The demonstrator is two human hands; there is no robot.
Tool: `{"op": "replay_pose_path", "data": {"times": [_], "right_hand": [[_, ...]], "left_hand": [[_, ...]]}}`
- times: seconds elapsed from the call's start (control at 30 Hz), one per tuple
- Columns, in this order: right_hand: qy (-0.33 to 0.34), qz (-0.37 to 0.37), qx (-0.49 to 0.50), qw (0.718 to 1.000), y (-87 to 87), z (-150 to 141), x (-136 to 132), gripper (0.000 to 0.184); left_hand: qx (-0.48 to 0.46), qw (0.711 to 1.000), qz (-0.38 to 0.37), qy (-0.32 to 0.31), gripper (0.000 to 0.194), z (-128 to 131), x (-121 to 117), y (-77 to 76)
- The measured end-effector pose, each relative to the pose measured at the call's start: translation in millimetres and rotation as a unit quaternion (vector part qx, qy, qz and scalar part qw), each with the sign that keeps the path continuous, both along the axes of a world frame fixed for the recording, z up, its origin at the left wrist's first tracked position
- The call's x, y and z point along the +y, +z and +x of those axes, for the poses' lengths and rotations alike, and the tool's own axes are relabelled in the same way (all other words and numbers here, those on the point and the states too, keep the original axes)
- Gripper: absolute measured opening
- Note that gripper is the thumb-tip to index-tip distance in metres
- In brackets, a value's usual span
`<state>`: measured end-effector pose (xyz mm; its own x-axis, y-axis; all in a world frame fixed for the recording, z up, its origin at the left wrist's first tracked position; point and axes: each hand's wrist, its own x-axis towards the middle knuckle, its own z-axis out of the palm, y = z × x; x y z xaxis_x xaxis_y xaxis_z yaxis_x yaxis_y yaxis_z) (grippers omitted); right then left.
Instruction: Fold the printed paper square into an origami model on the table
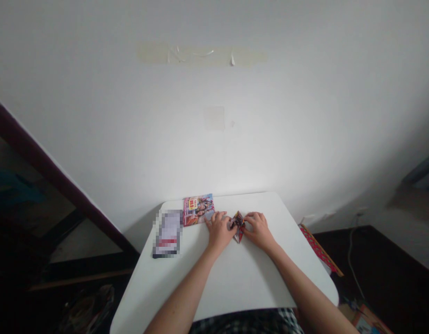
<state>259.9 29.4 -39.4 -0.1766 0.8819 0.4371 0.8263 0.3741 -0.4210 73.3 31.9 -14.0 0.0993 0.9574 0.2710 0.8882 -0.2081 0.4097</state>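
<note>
A small piece of folded printed paper (238,227), dark and red with pointed corners, sits on the white table between my two hands. My left hand (219,230) grips its left side, thumb against the paper and the other fingers bent above the tabletop. On the opposite side, my right hand (259,230) pinches the paper's right edge between thumb and fingers. Just beyond my left hand lies a colourful printed leaflet (198,211), flat on the table. Some folds are hidden behind my fingers.
The white table (200,278) stands against a pale wall (304,116). A phone (168,233) with a blurred screen lies at the table's left. Right of the table are a red patterned item (318,248) and a hanging cable (351,260). A dark-framed mirror or opening (61,171) leans at left.
</note>
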Motion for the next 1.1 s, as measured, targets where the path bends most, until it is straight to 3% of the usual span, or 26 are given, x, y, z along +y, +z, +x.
{"op": "replay_pose_path", "data": {"times": [0.27,0.57,1.1], "right_hand": [[-0.001,-0.008,0.014,1.0,-3.3,1,4,0.027],[-0.009,-0.009,0.034,0.999,-3.8,3,7,0.023],[0.004,-0.014,0.072,0.997,-7.9,8,11,0.022]], "left_hand": [[0.023,0.999,-0.009,-0.022,0.032,-4,0,-2.4],[0.044,0.995,-0.042,-0.078,0.078,-9,1,-2.4],[0.041,0.995,-0.05,-0.079,0.077,-10,2,-1.9]]}}
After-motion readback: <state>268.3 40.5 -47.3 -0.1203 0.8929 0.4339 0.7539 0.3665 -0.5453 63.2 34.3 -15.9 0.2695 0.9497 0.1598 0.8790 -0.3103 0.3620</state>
